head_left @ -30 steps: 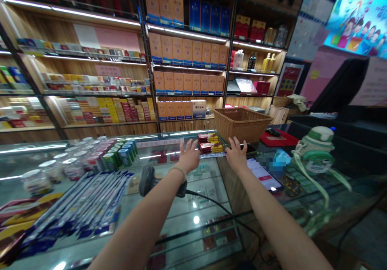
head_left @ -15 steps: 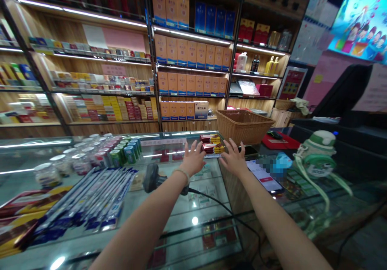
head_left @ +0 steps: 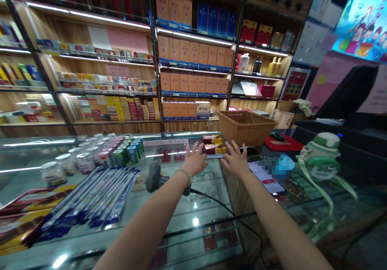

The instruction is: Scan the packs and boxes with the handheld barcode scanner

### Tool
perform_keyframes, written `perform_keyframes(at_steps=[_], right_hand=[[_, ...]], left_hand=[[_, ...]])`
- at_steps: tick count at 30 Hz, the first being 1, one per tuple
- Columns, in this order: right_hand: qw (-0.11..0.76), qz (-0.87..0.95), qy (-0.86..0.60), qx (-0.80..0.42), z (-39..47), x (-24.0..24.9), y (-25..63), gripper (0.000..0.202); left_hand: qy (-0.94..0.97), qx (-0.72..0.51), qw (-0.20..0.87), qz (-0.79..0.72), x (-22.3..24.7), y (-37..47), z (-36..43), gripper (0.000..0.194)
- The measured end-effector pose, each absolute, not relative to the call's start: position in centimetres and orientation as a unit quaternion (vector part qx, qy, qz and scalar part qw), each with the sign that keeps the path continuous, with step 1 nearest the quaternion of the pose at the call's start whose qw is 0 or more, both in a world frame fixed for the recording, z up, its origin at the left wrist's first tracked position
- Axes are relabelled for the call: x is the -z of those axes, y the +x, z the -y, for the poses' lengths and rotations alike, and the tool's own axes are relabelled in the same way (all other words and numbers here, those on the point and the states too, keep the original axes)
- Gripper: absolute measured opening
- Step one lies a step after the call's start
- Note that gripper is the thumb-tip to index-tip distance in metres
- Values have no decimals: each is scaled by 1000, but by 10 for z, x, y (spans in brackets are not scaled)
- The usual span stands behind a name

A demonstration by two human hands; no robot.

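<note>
Both hands reach forward over the glass counter, one on either side of a small stack of red and yellow snack packs (head_left: 213, 144). My left hand (head_left: 195, 160) has its fingers spread at the left edge of the stack and holds nothing. Fingers apart, my right hand (head_left: 236, 160) is at the right edge of the stack, also holding nothing. Whether the fingertips touch the packs cannot be made out. A dark scanner (head_left: 155, 179) with a black cable lies left of my left wrist, partly behind the forearm.
Long blue-silver packets (head_left: 96, 197), small jars (head_left: 53, 172) and green tubes (head_left: 122, 155) cover the left side. Beyond my right hand are a wicker basket (head_left: 246, 131), a phone (head_left: 267, 178), a red mat (head_left: 284, 142) and a green-white bottle (head_left: 323, 157).
The whole view has shifted slightly, so things appear a little further right. Both hands keep nearly the same pose beside the snack packs.
</note>
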State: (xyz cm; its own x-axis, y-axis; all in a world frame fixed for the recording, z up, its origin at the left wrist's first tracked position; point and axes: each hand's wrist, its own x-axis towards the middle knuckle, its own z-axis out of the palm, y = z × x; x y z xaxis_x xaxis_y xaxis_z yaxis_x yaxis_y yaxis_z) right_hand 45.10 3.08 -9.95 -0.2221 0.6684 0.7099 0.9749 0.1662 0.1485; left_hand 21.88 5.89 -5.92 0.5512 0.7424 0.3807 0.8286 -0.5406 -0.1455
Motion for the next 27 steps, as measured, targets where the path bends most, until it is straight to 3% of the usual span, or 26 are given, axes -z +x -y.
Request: perform_keyframes(at_steps=[3,7,11,21,27], right_hand=[[251,712,-576,313,-30,99,450,29],[253,706,-570,336,-30,99,449,54],[248,706,-563,351,-33,102,451,65],[250,709,-550,364,-39,109,456,58],[274,704,-542,369,-36,85,435,57]], left_hand=[[-865,138,152,458,58,217,-59,47],[-865,139,148,459,58,212,-59,64],[-864,146,146,460,57,206,-58,71],[-844,172,164,481,32,177,-44,64],[-824,201,203,490,3,147,-34,60]])
